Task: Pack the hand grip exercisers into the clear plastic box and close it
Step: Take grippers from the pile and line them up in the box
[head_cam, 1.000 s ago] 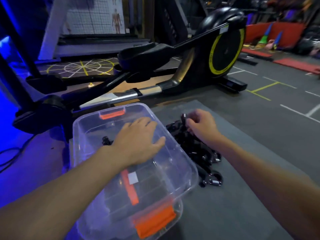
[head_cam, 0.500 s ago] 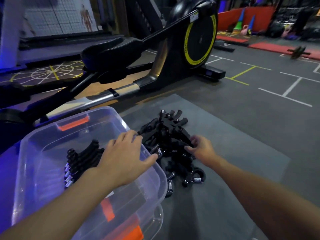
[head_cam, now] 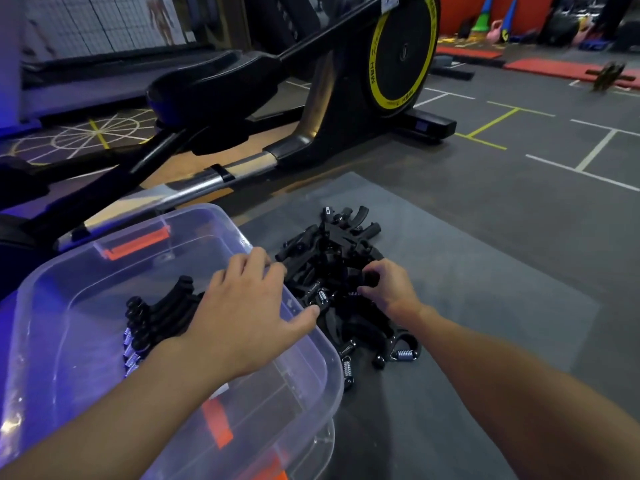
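Observation:
The clear plastic box [head_cam: 194, 212] with orange latches [head_cam: 138, 242] stands open at the lower left. Several black hand grip exercisers [head_cam: 156, 313] lie in a row inside it. A loose pile of black hand grip exercisers [head_cam: 332, 244] with steel springs lies on the grey mat just right of the box. My left hand [head_cam: 249, 317] rests palm down on the box's right rim, fingers spread. My right hand [head_cam: 391, 289] is in the pile, fingers and thumb curled around one exerciser.
A black and yellow elliptical trainer [head_cam: 398, 53] stands close behind the box and pile. The grey mat [head_cam: 485, 289] lies on a dark gym floor with painted lines. A clear plastic piece [head_cam: 323, 452] shows under the box's near corner.
My right hand has gone down into the near side of the pile and closed on an exerciser. My view has swung left and closer. My left hand stays on the box rim.

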`<state>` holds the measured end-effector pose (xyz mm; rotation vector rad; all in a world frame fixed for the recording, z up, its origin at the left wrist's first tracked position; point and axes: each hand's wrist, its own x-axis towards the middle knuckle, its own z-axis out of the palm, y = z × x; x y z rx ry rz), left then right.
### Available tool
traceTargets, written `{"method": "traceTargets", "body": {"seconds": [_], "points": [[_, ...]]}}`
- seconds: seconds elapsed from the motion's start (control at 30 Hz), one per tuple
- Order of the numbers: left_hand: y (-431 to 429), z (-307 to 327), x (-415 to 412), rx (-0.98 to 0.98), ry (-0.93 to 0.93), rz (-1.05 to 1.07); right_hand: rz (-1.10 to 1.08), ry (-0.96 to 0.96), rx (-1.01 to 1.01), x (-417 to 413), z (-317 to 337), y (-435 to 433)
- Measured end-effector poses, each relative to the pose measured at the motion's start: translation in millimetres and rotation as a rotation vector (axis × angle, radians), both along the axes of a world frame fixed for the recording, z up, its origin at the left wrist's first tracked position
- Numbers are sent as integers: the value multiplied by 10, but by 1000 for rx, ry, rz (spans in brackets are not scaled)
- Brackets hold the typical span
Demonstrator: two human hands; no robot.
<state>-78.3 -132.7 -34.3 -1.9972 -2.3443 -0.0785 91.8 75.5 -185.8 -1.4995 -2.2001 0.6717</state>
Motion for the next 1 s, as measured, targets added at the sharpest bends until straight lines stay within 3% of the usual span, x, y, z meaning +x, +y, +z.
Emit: {"method": "traceTargets", "body": {"seconds": [0.17, 0.43, 0.67, 1.0], "points": [[-38, 48, -7, -3, -12, -8, 14, 6, 86, 123, 173, -45], [-186, 205, -16, -52, -100, -48, -118, 249, 132, 256, 1011, -205], [-489, 577, -70, 155, -172, -46, -99, 481, 159, 23, 1955, -599], [-1171, 891, -339, 380, -368, 45, 93, 783, -98, -518, 2549, -1674]]}}
